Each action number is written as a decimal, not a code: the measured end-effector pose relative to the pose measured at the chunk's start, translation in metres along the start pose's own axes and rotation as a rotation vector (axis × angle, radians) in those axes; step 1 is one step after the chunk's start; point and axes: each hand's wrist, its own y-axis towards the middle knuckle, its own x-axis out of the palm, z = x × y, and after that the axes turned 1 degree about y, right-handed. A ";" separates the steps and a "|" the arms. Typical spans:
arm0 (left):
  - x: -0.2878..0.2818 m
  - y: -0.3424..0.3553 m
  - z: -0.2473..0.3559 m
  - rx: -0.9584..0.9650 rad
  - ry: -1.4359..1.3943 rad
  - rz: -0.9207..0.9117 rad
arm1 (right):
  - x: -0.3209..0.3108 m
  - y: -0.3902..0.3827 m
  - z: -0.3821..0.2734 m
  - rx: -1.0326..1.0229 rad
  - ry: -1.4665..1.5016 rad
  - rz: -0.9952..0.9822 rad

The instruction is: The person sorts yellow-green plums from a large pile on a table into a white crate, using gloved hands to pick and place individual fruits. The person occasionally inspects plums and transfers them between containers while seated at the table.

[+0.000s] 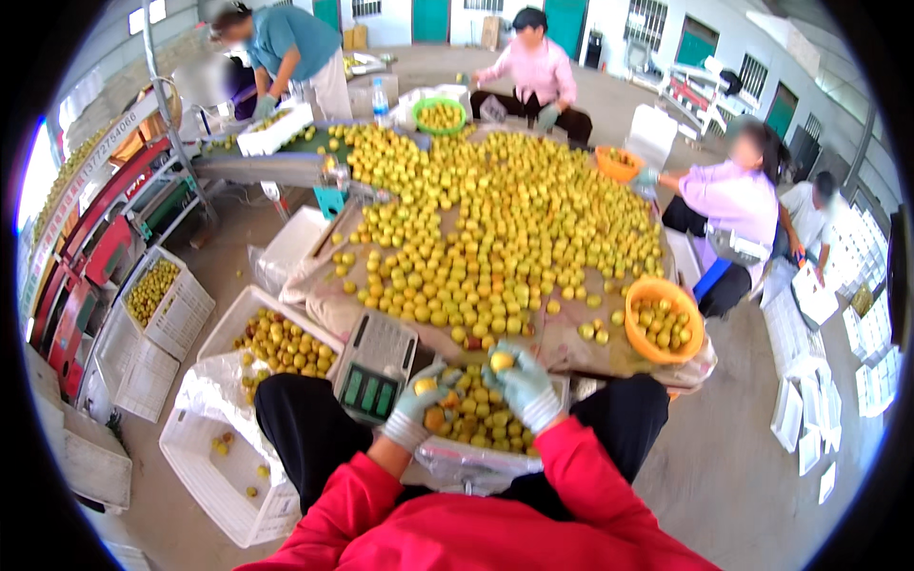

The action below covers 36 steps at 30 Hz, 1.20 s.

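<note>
My gloved left hand [425, 395] holds a yellow-green round fruit [425, 386] over a lined container [455, 447] of fruit between my legs. My gloved right hand [516, 381] grips another yellow fruit [502, 361] above the same container. A grey scale [375, 366] with green displays sits left of my hands. Ahead lies a large pile of yellow fruit [486, 228] on a cloth-covered table [590, 357], with an orange bowl [664, 347] of fruit at its right front.
Crates [228, 495] with fruit stand at left, beside a conveyor [257, 167] and red machinery [86, 295]. Co-workers sit or stand around: one in blue [290, 48], two in pink [533, 71] and lilac [728, 205], one in white [804, 219]. White boxes [800, 400] lie at right.
</note>
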 end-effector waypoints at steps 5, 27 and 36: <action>-0.008 -0.020 -0.015 -0.172 -0.360 0.027 | 0.015 0.007 -0.018 -0.134 0.154 -0.134; 0.024 -0.016 -0.027 -0.333 -0.532 0.178 | 0.026 -0.009 -0.029 0.158 0.306 0.071; 0.029 -0.018 -0.028 -0.295 -0.474 0.246 | 0.026 -0.010 -0.025 0.081 0.296 0.081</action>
